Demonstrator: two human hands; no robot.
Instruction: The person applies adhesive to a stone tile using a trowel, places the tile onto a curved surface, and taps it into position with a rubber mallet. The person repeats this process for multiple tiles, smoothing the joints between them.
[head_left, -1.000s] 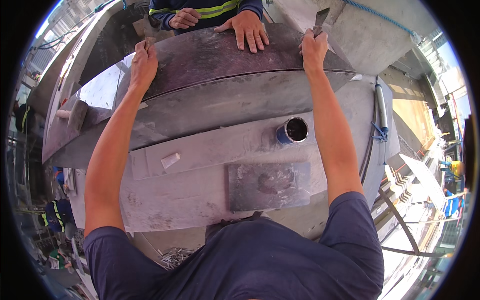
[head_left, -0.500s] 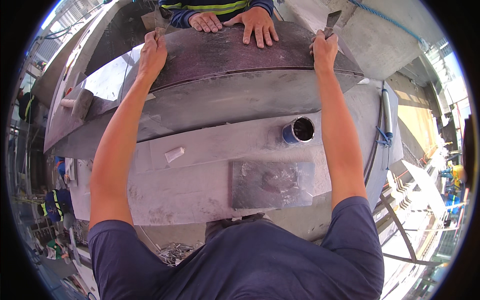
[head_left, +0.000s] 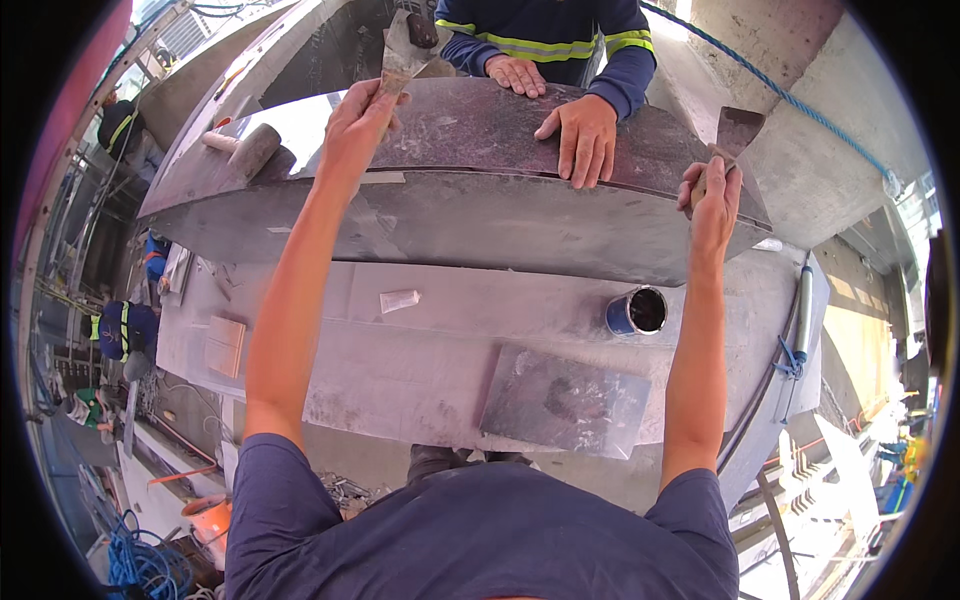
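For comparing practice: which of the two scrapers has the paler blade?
The scraper in the left hand: its blade shows pale grey; the dark-bladed scraper is in the right hand.

- In the left hand, the left scraper shows a dull metal blade, smeared and streaked.
- In the right hand, the right scraper carries a dark, matt metal blade.
- Between the grips, the slab looks like stone, mottled and dusty on top, turning mirror-glossy just left of the left hand.
- Nearer the wearer than the right grip, a can of blue-coated metal holds glossy black matter.
- Nearer than both grips, a dark plate, scuffed and pale-smeared, lies on a matt, stained table.
- Beyond the right grip, twisted-fibre rope crosses matt concrete.
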